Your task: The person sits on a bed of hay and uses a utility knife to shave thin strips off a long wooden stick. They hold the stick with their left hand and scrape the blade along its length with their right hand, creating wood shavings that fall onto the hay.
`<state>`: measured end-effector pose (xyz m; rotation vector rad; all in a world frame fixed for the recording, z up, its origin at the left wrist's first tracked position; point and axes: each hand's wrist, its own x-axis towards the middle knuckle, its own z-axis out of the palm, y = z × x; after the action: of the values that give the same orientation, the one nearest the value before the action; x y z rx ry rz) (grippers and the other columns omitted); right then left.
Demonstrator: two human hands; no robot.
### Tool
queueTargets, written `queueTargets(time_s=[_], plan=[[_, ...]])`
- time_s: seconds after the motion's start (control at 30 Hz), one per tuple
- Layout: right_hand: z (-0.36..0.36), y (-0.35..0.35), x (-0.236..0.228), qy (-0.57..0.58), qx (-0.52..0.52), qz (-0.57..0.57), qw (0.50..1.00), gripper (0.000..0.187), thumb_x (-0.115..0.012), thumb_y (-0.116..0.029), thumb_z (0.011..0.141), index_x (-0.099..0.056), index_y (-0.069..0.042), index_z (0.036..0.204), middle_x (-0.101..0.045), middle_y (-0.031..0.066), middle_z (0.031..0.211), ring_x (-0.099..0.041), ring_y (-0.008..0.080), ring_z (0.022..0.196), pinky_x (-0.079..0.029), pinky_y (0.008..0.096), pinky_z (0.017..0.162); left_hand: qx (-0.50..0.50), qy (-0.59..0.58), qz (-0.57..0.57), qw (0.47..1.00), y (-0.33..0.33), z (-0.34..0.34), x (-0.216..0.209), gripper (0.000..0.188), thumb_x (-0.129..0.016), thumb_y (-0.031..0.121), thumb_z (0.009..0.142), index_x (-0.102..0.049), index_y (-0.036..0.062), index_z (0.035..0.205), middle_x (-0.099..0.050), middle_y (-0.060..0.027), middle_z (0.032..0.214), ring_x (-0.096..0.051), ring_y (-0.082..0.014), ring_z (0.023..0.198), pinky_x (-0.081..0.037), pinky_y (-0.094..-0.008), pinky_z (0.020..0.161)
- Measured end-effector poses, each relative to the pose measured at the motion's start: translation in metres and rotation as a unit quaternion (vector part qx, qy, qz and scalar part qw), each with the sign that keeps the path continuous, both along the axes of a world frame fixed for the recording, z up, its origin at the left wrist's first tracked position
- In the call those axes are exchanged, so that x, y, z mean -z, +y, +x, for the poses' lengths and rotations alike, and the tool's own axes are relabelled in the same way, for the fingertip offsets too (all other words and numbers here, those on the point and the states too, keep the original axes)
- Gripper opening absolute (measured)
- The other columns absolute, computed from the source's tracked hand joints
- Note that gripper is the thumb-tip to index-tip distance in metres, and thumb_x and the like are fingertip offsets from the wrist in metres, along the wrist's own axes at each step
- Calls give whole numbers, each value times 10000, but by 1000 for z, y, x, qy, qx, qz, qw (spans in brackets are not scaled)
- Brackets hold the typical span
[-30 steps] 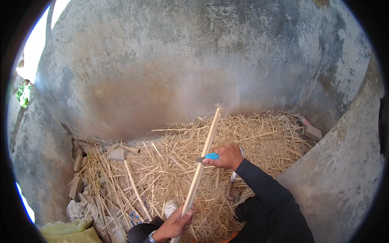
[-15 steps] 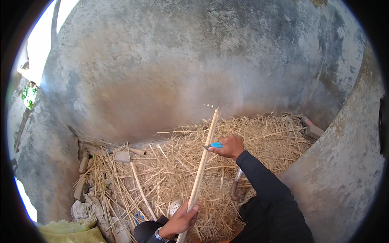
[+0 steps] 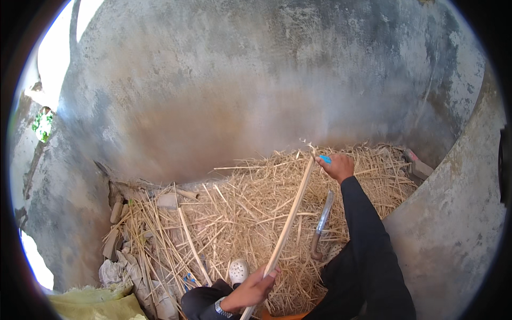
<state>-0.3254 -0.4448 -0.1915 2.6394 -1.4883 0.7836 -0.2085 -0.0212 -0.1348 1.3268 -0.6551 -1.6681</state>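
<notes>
My left hand (image 3: 257, 290), with a watch at its wrist, is closed round the lower part of a long pale bamboo strip (image 3: 289, 221). The strip slants up and to the right, away from me. At its far end my right hand (image 3: 340, 167) grips a small blue-handled knife (image 3: 325, 159); the blade meets the strip's tip and is mostly hidden there. Thin curled shavings (image 3: 305, 142) stick out from that tip. Below my right hand, a curved tool with a brown handle and a silvery blade (image 3: 324, 214) lies on the shavings heap.
A heap of straw-coloured shavings (image 3: 256, 202) covers the floor. Longer strips (image 3: 193, 245) lie at left, near bricks (image 3: 167, 201) and crumpled cloth (image 3: 112, 272). A concrete wall (image 3: 213, 96) stands ahead, another slopes at right. A white perforated shoe (image 3: 239, 271) shows beside my left hand.
My right hand has slid the knife up the strip, from its upper part to the far tip. The view has shifted slightly, and the curved tool's blade shows more fully.
</notes>
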Motion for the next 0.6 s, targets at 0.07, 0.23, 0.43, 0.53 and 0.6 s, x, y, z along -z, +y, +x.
queueTargets(time_s=[0.07,0.23,0.43,0.53,0.6], plan=[[4,-5,10,-16,3,-57,998,799,-406,-802,787,-658,-71,586,-564,129,512,-596,292,518,-447,443,508,-6,13,17,1000,-8,2,-3,195,-421,258,1024,-468,106,1136,-328,69,620,-298,-47,482,-267,-220,426],[5,-5,25,25,21,70,997,854,-384,-833,767,-668,-42,616,-582,141,547,-599,310,524,-453,453,493,-31,30,83,996,-20,1,-7,193,-424,228,1017,-483,108,1156,-300,74,626,-265,-40,480,-242,-208,413],[-11,-8,55,22,13,48,999,876,-380,-846,756,-666,-31,609,-590,141,555,-619,310,555,-478,451,531,-52,60,110,991,-22,-15,-17,211,-415,153,1001,-496,86,1183,-317,56,648,-287,-47,488,-257,-206,415],[-18,-7,61,18,-9,11,1000,851,-384,-846,756,-661,-52,625,-595,138,569,-611,313,547,-467,456,533,-39,55,118,991,-20,-21,-28,175,-423,161,1001,-497,112,1152,-311,67,634,-293,-48,488,-267,-218,428],[-25,-9,61,26,-15,22,999,853,-387,-851,749,-664,-53,628,-598,139,570,-616,314,555,-473,457,539,-31,39,127,991,-18,-21,-36,158,-425,159,1000,-493,126,1138,-310,73,629,-294,-49,488,-272,-225,436]])
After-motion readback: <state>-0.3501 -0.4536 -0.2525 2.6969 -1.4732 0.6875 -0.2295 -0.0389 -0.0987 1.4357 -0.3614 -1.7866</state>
